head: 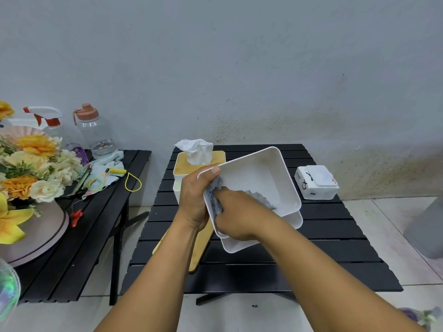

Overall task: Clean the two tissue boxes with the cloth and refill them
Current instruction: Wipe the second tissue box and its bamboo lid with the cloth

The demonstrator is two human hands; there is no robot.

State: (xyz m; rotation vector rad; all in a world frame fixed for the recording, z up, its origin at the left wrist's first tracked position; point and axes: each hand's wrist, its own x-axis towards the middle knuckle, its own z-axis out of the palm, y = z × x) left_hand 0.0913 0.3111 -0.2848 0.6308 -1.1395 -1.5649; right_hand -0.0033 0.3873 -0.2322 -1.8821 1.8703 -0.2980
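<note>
My left hand (195, 197) grips the rim of an empty white tissue box (259, 173), tilted up above the black slatted table (335, 236) with its opening facing me. Inside that box my right hand (236, 215) holds a grey-blue cloth (215, 188) against the left wall. Under the box lies its wooden lid (200, 248), flat on the table. Behind my left hand stands a second white tissue box (182, 168) with a wooden lid and a tissue (196, 149) sticking up. A white pack of tissues (316, 182) lies at the table's right.
A second black table (96, 224) on the left carries a flower bouquet (33, 168), a spray bottle (51, 125), a clear water bottle (96, 133), a pale cloth (105, 168) and a yellow cord (124, 176). A grey wall runs close behind both tables.
</note>
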